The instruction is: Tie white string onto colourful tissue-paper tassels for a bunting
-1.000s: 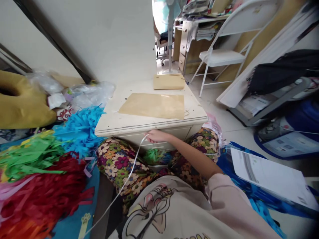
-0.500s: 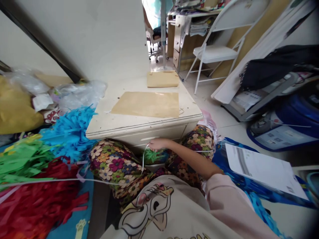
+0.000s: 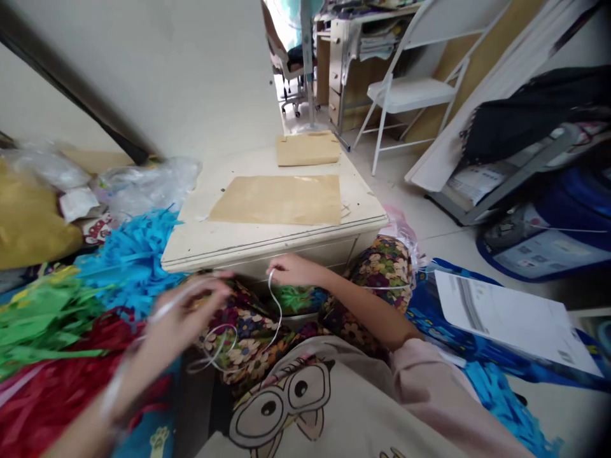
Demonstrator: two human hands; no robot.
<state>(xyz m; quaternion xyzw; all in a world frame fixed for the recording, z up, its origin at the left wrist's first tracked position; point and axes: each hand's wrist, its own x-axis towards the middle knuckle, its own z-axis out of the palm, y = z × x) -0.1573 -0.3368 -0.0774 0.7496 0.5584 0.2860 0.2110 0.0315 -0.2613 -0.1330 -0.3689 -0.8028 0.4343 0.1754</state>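
Thin white ribbon, looped over lap

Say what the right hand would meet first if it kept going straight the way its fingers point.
The right hand, pinching the white ribbon, points left along the low table front; probably the blurred left hand, though depth is unclear.

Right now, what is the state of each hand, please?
Left hand: blurred, fingers curled on the white ribbon.
Right hand: closed, pinching the same ribbon.

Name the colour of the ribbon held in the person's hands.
White; the ribbon shows best in the head view, running from the right hand.
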